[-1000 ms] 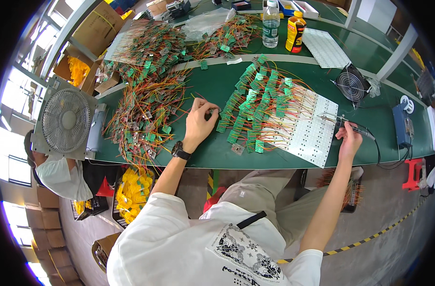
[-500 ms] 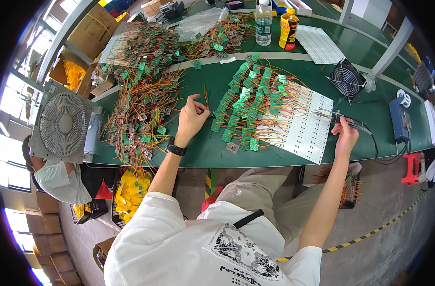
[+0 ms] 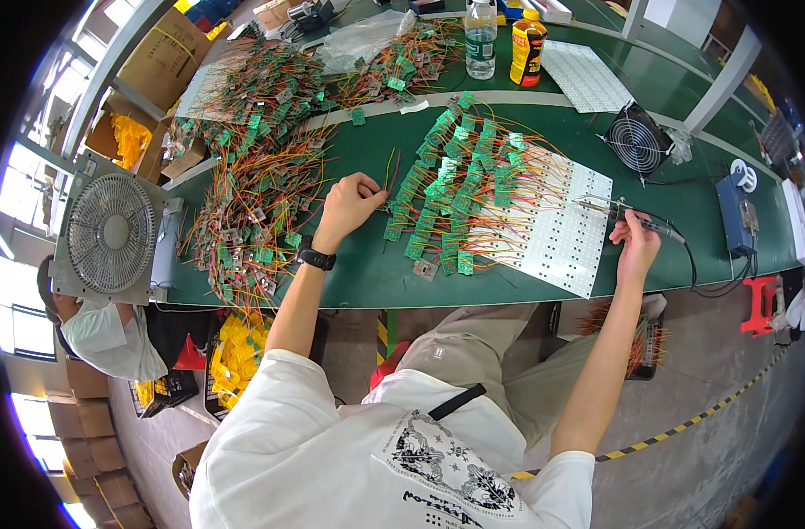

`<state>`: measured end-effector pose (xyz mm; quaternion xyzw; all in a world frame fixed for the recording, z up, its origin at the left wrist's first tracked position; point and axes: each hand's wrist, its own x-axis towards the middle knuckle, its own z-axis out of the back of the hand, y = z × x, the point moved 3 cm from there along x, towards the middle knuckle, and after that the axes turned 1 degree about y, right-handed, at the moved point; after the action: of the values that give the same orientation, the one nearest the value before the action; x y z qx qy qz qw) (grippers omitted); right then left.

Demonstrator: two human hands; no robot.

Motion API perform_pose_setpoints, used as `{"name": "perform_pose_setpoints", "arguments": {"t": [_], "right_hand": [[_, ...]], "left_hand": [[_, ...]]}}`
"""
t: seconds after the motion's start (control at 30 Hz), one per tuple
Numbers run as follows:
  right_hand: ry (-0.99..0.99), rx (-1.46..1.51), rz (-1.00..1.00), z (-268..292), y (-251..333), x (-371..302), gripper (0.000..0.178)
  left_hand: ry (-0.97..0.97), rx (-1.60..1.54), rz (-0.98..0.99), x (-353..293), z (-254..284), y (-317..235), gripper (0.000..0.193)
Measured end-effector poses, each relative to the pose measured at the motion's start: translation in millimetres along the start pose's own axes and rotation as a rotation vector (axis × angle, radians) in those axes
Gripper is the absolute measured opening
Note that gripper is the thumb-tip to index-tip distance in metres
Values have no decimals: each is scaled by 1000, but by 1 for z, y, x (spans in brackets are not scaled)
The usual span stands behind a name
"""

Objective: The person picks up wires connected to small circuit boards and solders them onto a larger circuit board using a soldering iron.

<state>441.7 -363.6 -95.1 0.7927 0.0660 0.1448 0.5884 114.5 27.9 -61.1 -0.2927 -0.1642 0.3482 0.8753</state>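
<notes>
My left hand (image 3: 353, 208) is pinched closed at the left side of the rows of green circuit boards. Thin red wires (image 3: 392, 169) rise from its fingertips; whatever is at their lower end is too small to make out. My right hand (image 3: 635, 243) grips a soldering iron (image 3: 654, 226) by its handle, its tip pointing left over the white perforated board (image 3: 587, 231). Overlapping rows of small green circuit boards (image 3: 439, 189) lie between my hands, their red and yellow wires reaching onto the white board.
A large heap of wired circuit boards (image 3: 259, 207) covers the left of the green table (image 3: 367, 286). A fan (image 3: 113, 227) stands at the left end, a small black fan (image 3: 636, 145) and a blue soldering station (image 3: 736, 216) at right. Two bottles (image 3: 527, 48) stand behind.
My left hand has shifted slightly and the wires at its fingertips now lean right. The soldering iron stays over the white board. The whole view has moved a little.
</notes>
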Motion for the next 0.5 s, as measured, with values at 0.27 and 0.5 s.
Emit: {"name": "perform_pose_setpoints", "arguments": {"t": [0.27,0.5], "right_hand": [[-14,2,-8,-1,1,0,23],[11,1,-7,-2,3,-2,20]], "left_hand": [[116,100,18,14,2,0,24],[6,-320,-237,5,10,-38,20]]}}
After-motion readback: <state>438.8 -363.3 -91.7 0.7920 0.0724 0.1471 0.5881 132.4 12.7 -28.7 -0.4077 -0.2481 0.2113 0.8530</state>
